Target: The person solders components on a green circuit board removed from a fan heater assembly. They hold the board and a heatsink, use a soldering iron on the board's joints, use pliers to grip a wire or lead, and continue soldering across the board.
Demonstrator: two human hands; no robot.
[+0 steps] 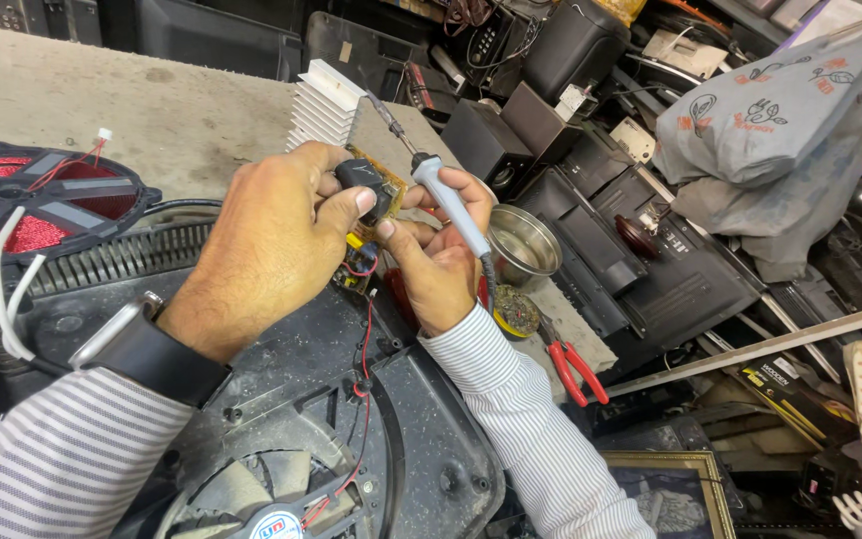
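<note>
The left hand (266, 240) pinches a small circuit board (371, 195) by its black block, raised over the bench's far edge, while the right hand (436, 255) grips a soldering iron (441, 195); the board looks light, stiff, fragile, best held by its edges.

Heatsink (323, 102) behind the hands; pliers (573, 367) and bowl (523, 243) to their right.

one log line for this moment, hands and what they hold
left hand: grips circuit board | right hand: holds soldering iron, tip up | below: black fan housing
</note>
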